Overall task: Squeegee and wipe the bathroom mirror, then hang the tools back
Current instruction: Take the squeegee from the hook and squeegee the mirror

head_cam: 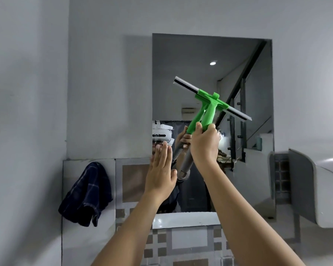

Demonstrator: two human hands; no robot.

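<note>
The rectangular mirror [200, 64] hangs on the grey wall ahead. A green squeegee [210, 110] with a grey blade is raised in front of the glass, its blade tilted down to the right across the mirror's middle. My right hand [205, 144] is shut on the squeegee's handle from below. My left hand [161, 172] is raised flat with fingers straight near the mirror's lower left corner, holding nothing. A dark blue checked cloth [87, 192] hangs on the tiled wall to the left of the mirror.
A white ledge [185, 219] runs under the mirror. A white and grey appliance [315, 185] juts out at the right, close to the mirror's edge. Patterned tiles [181, 244] cover the lower wall. A wall corner stands at the left.
</note>
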